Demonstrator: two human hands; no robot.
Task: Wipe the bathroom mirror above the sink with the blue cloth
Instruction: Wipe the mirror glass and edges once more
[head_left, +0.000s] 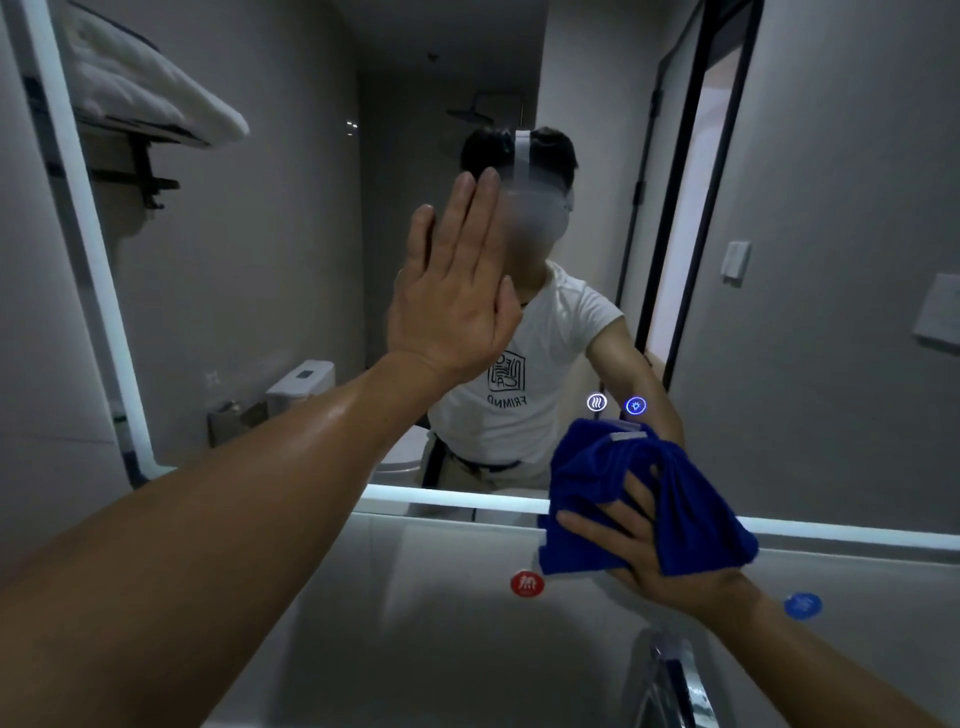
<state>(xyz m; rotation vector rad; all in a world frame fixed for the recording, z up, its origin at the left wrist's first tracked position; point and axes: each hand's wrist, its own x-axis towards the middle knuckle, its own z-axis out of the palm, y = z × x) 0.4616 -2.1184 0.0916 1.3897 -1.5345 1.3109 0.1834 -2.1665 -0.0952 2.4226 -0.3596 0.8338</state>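
The bathroom mirror (270, 270) fills the wall ahead, with a lit white strip along its left and bottom edges. My left hand (452, 291) lies flat against the glass with straight fingers pointing up. My right hand (639, 551) holds the bunched blue cloth (634, 493) at the mirror's lower edge, right of centre, its fingers spread over the folds. The cloth overlaps the lit bottom strip and the wall below it. A person in a white T-shirt is reflected in the glass.
Two lit touch icons (616, 404) glow on the mirror just above the cloth. A chrome tap (670, 675) stands below my right wrist. Red (527, 583) and blue (802, 605) round stickers mark the wall under the mirror. A towel shelf (145, 98) hangs at the upper left.
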